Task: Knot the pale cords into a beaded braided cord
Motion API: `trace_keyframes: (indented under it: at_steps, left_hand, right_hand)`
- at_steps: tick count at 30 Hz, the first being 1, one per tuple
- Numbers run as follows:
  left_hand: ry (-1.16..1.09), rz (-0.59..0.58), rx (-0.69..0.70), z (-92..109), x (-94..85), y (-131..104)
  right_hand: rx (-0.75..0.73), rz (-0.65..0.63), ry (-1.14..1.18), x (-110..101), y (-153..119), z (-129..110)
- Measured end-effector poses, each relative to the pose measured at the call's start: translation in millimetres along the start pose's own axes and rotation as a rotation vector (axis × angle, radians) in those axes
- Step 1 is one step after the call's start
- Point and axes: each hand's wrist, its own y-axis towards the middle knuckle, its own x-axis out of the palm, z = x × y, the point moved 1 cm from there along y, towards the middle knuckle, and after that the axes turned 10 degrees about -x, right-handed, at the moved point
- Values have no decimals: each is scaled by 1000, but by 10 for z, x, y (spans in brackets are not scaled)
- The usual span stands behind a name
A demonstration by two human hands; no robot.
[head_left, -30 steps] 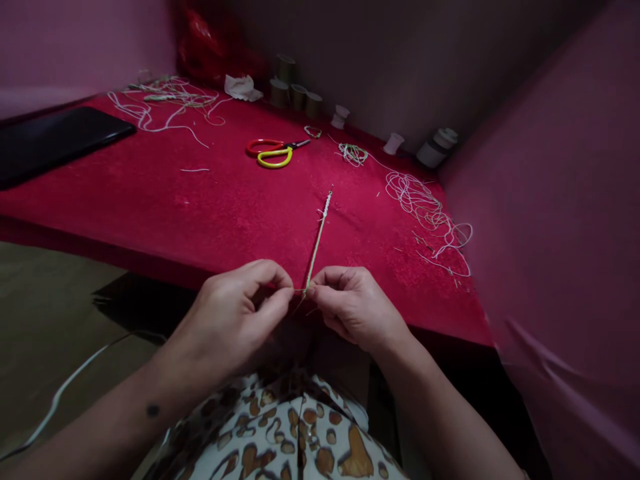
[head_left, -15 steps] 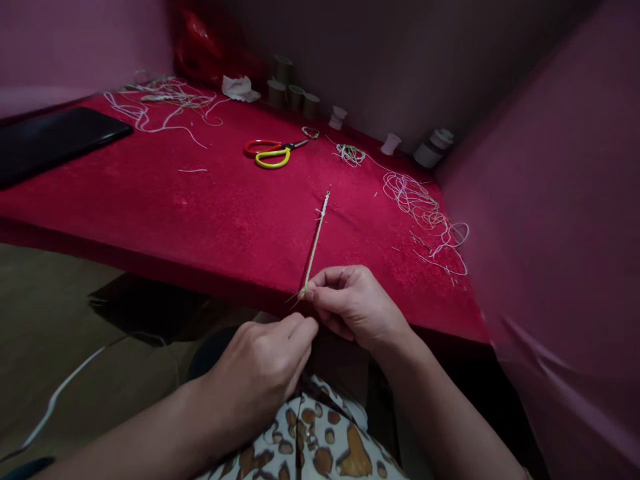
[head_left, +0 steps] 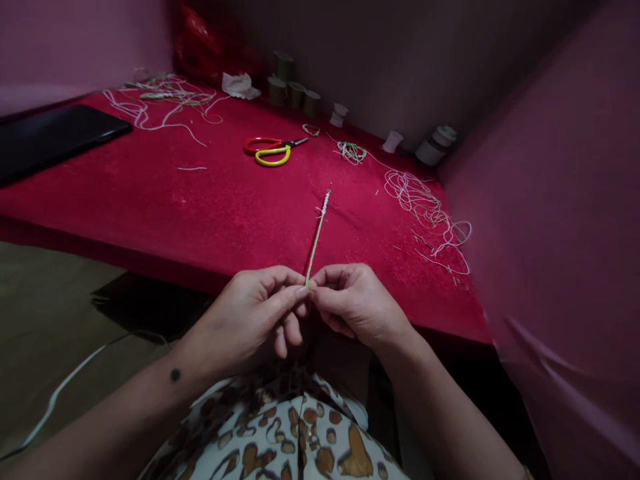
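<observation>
A thin braided cord [head_left: 315,244], pale with a green tint at its near end, runs from my fingers out to a small pin-like point on the red table. Short white thread ends stick out near its far part. My left hand [head_left: 270,303] pinches the near end between thumb and forefinger, its other fingers curled loosely below. From the other side, my right hand [head_left: 357,300] pinches the same end, fingertips touching or almost touching the left ones. The loose strands at that end are hidden by the fingers.
Scissors [head_left: 273,152] with red and yellow handles lie beyond the cord. Tangled thread sits at the right [head_left: 415,200] and far left [head_left: 160,100]. Several thread spools [head_left: 311,103] and a white bottle [head_left: 436,145] line the back. A black phone [head_left: 60,140] lies at the left.
My left hand has risen from below the table edge and turned, and now pinches the cord's near end beside my right hand. The right hand has hardly moved.
</observation>
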Motion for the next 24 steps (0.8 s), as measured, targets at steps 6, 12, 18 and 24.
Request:
trace_keyframes:
  at_steps: [6,12,18,24]
  left_hand:
    - [153,87,51,-18,-69,-10]
    - [223,137,94,-107,-78,24]
    - [83,116,41,-90,-10,77]
    - [-126,-34,-55,-86,36,64]
  right_hand:
    - [-77,49,-217,26,-8,25]
    - [-274,134,-691,54,-41,43]
    - [-404,222,-969,138,-281,62]
    - [-517,186,-805,307,-501,321]
